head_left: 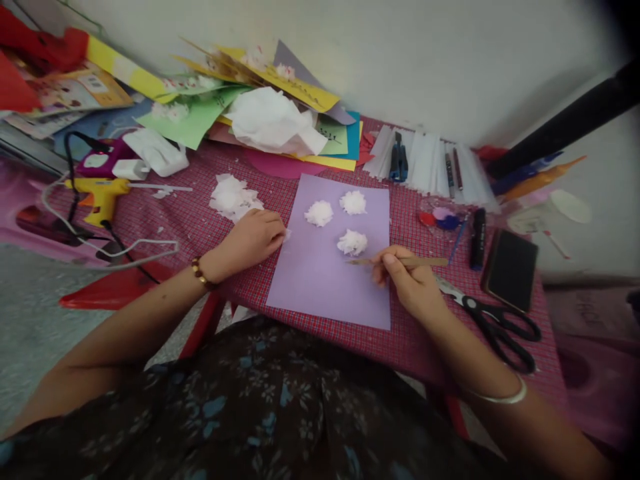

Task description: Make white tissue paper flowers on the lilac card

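A purple sheet of paper lies on the table with three white tissue-paper puffs on it: one puff at left, another at upper right, the third below. My right hand grips a slim wooden stick, its pointed tip over the sheet just below the lowest puff. At the sheet's left edge, my left hand is closed, with a small thin piece of white tissue paper at its fingertips. Just behind that hand sits a loose pile of white tissue pieces.
At left are a yellow glue gun with cords and a purple power socket. Coloured papers and a crumpled white tissue bundle fill the back. On the right are glue sticks, a box cutter, scissors, a marker and a phone.
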Demonstrator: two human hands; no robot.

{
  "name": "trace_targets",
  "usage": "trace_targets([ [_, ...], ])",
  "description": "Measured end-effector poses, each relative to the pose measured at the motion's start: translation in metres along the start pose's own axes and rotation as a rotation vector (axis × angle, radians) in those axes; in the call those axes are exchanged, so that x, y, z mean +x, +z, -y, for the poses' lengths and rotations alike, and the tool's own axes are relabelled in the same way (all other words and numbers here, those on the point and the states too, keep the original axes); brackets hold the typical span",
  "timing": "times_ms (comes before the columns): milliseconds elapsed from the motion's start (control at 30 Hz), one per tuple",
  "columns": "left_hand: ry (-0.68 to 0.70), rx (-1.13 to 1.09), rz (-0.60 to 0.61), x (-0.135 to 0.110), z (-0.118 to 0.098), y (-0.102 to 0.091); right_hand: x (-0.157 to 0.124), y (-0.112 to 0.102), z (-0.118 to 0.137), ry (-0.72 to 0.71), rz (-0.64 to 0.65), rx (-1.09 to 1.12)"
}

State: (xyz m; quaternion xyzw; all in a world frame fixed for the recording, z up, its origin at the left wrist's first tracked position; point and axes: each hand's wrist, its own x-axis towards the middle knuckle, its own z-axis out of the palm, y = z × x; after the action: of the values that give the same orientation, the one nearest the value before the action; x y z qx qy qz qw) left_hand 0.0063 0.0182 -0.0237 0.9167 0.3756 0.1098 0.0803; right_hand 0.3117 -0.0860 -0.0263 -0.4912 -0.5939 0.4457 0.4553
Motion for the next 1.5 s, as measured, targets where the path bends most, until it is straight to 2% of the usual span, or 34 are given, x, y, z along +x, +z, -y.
trace_targets([
  [100, -0.151, -0.391, -0.102, 0.004, -0.016, -0.006, 0.001, 0.007, 0.003, -0.04, -0.019, 0.085],
  [167, -0.238, -0.645, -0.092, 0.007, -0.031, -0.012, 0.002, 0.012, 0.003, -0.073, -0.033, 0.114],
  [233, -0.246, -0.714, -0.05, 0.009, -0.043, -0.018, 0.001, 0.015, 0.001, -0.095, -0.032, 0.106],
  [300, -0.202, -0.532, -0.048, 0.01, -0.047, -0.02, -0.001, 0.014, -0.001, -0.096, -0.027, 0.076],
  [367, -0.162, -0.176, -0.039, 0.01, -0.045, -0.019, -0.003, 0.011, -0.003, -0.088, -0.027, 0.038],
  [467, -0.167, 0.241, 0.06, 0.008, -0.037, -0.012, -0.008, 0.007, -0.005, -0.087, -0.014, -0.01],
  [533, -0.201, 0.315, 0.09, 0.007, -0.032, -0.007, -0.009, 0.005, -0.005, -0.103, 0.005, -0.034],
  [600, -0.232, 0.287, 0.064, 0.008, -0.029, -0.003, -0.011, 0.005, -0.004, -0.124, 0.02, -0.057],
  [667, -0.284, 0.118, 0.006, 0.01, -0.027, -0.002, -0.012, 0.005, -0.003, -0.14, 0.02, -0.07],
  [700, -0.324, -0.045, -0.025, 0.011, -0.028, -0.003, -0.012, 0.006, -0.002, -0.144, 0.015, -0.069],
  [800, -0.446, -0.763, -0.077, 0.014, -0.042, -0.007, -0.012, 0.008, -0.001, -0.151, 0.0, -0.037],
  [867, -0.489, -1.208, -0.018, 0.016, -0.061, -0.007, -0.012, 0.009, 0.0, -0.151, 0.001, -0.003],
  [967, -0.511, -1.549, 0.141, 0.021, -0.092, -0.003, -0.01, 0.01, 0.003, -0.149, 0.033, 0.053],
  [1033, -0.487, -1.629, 0.218, 0.026, -0.107, 0.004, -0.009, 0.01, 0.005, -0.16, 0.068, 0.084],
  [1133, -0.442, -1.667, 0.268, 0.034, -0.119, 0.014, -0.008, 0.01, 0.008, -0.114, 0.095, 0.098],
  [1300, -0.389, -1.677, 0.287, 0.038, -0.125, 0.021, -0.008, 0.009, 0.008, 0.0, 0.022, 0.044],
  [1400, -0.345, -1.539, 0.228, 0.045, -0.123, 0.014, -0.007, 0.007, 0.008, -0.008, 0.001, 0.004],
  [1500, -0.28, -1.356, 0.028, 0.067, -0.11, -0.002, -0.007, 0.0, 0.008, -0.025, -0.06, 0.027],
])
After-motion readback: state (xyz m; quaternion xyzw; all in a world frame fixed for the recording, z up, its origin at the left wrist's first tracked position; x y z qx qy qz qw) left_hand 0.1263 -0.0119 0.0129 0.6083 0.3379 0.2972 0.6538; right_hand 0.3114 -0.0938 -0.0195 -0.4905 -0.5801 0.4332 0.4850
